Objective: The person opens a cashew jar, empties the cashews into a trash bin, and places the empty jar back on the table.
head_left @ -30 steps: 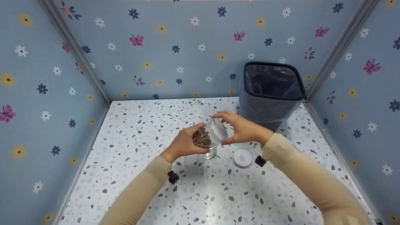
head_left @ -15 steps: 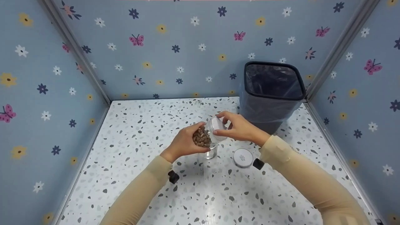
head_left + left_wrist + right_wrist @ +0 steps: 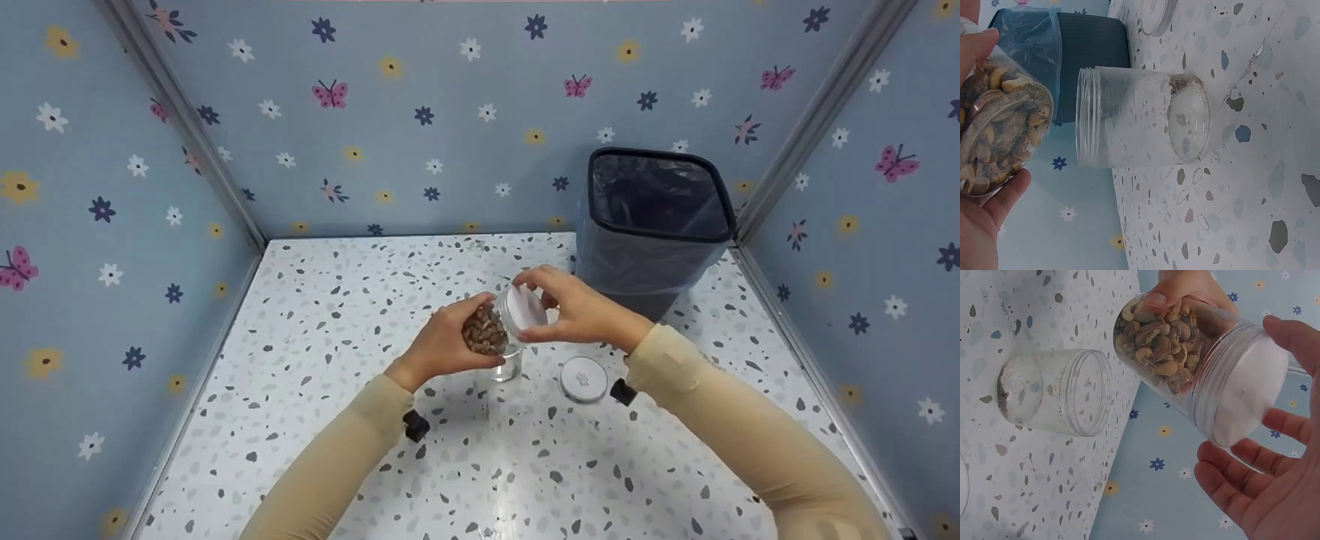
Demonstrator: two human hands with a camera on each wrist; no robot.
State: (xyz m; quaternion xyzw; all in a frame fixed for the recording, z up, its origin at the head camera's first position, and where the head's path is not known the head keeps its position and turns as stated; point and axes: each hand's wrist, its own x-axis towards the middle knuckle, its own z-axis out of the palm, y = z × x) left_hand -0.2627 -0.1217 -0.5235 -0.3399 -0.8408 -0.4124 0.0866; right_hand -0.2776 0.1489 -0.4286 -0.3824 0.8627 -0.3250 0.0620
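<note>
My left hand [image 3: 442, 339] grips a clear jar of cashews [image 3: 1157, 349] by its body. That jar is tilted above the table, with its mouth end toward my right hand [image 3: 589, 309]. A white lid [image 3: 1252, 388] covers the mouth, and my right thumb and fingers are curled around its rim. Below the held jar, a second clear jar [image 3: 1134, 121] stands upright on the table without a lid. It has only brown residue at its base. Another white lid [image 3: 583, 379] lies flat on the table, to the right of the standing jar.
A bin [image 3: 637, 270] with a plastic liner and dark rim stands at the back right, close behind my right hand. Blue patterned walls [image 3: 420, 150] enclose the speckled white table [image 3: 337, 300] at the back and both sides.
My right hand has shifted its fingers around the lid's rim: the thumb went up, then came back down. The lid turned slightly. My left hand and the standing jar stay in place.
</note>
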